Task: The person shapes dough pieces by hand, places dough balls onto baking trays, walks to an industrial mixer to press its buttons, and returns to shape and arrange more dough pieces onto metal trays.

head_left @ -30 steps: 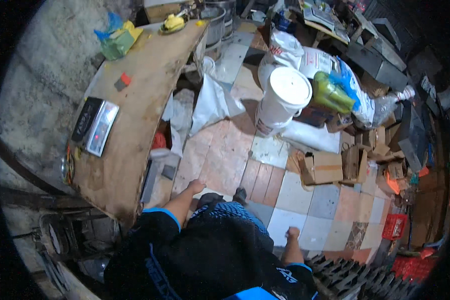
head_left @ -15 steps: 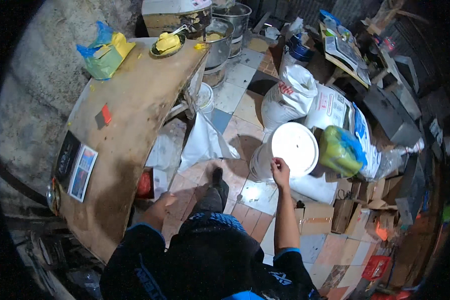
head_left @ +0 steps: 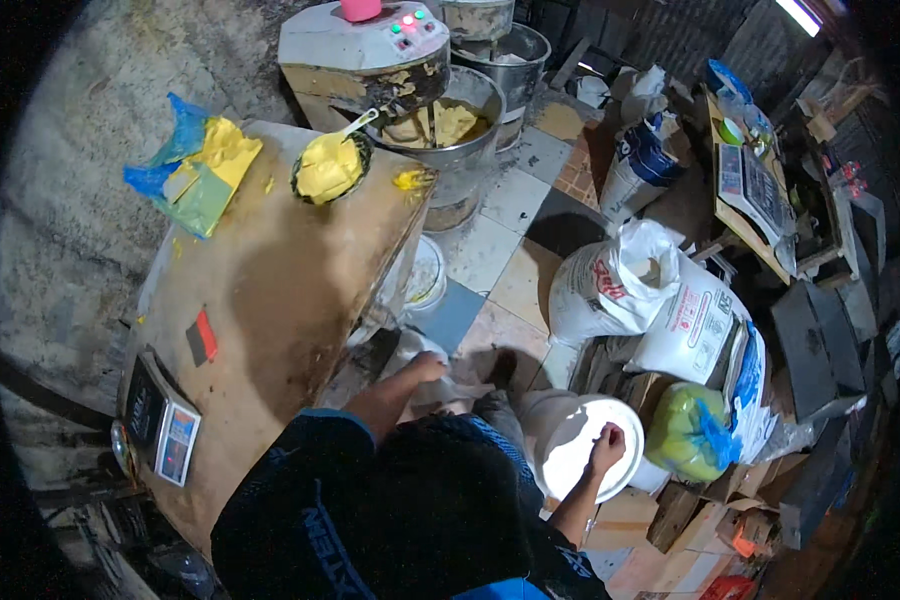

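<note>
Compared with half a second ago, you have moved forward along the worktop (head_left: 195, 285): the white bucket (head_left: 568, 452), which lay ahead of you then, is now close by your right side. Your right hand (head_left: 605, 447) was at the near edge of its lid and is now over the far right part of it. Your left hand (head_left: 428, 366) has come up past the worktop's edge, and the mixing machine (head_left: 370, 45) beyond it now shows its lit panel.

Your right hand is narrow, the fingers drawn in, with nothing visible in it; whether it touches the lid you cannot tell from above. Your left hand shows mostly its back, so how far its fingers bend cannot be told; no held thing shows. It hangs just in front of the white sheet (head_left: 407, 350), contact unclear.

The bucket stands upright on the floor beneath your right hand, lid facing up, its long axis running from lid to floor. To the right of that hand, near it, sits the green bag (head_left: 680, 430); beyond it stands the white sack (head_left: 592, 290), mouth upward. Ahead and left of your left hand, the bowl of yellow paste (head_left: 330, 168) has its spoon handle pointing away to the right.
</note>
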{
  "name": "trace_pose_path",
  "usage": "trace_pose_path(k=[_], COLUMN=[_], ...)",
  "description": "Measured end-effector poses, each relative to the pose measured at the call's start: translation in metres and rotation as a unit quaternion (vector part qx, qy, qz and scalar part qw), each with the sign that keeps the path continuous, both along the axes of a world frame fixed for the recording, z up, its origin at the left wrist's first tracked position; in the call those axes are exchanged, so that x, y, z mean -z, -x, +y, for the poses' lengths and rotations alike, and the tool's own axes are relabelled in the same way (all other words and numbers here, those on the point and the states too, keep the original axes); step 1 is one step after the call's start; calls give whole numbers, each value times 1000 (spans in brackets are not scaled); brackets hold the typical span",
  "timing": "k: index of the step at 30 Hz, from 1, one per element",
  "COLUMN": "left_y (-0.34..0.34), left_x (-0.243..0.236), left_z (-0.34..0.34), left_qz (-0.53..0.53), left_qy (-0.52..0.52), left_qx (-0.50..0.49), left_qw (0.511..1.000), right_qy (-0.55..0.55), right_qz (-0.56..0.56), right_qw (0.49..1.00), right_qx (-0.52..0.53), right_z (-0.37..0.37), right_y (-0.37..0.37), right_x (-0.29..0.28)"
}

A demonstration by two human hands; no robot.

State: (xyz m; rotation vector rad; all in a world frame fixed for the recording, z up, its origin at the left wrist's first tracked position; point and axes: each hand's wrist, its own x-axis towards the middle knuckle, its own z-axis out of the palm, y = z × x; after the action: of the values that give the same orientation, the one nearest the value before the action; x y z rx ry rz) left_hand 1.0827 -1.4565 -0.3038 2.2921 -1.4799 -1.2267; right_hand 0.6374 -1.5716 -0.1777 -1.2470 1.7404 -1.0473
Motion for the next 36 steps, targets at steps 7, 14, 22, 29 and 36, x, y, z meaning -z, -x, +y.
trace_pose_path(k=[7, 14, 22, 29, 36], left_y=[12, -138, -324, -426, -416], left_x=[31, -141, -301, -269, -274], left_z=[-192, -376, -466, -496, -520], left_qz=[199, 40, -393, -491, -516], left_qy=[107, 301, 388, 244, 176], left_qx=[61, -88, -302, -407, -408], left_qw=[972, 949, 777, 730, 732], right_qy=[9, 88, 127, 372, 419], right_qz=[21, 100, -65, -22, -21], right_qw=[994, 966, 829, 591, 571], right_qx=[-110, -223, -540, -716, -706], right_z=[-189, -445, -532, -520, -577], right_y=[-5, -248, -555, -729, -870], right_x=[68, -46, -102, -132, -158])
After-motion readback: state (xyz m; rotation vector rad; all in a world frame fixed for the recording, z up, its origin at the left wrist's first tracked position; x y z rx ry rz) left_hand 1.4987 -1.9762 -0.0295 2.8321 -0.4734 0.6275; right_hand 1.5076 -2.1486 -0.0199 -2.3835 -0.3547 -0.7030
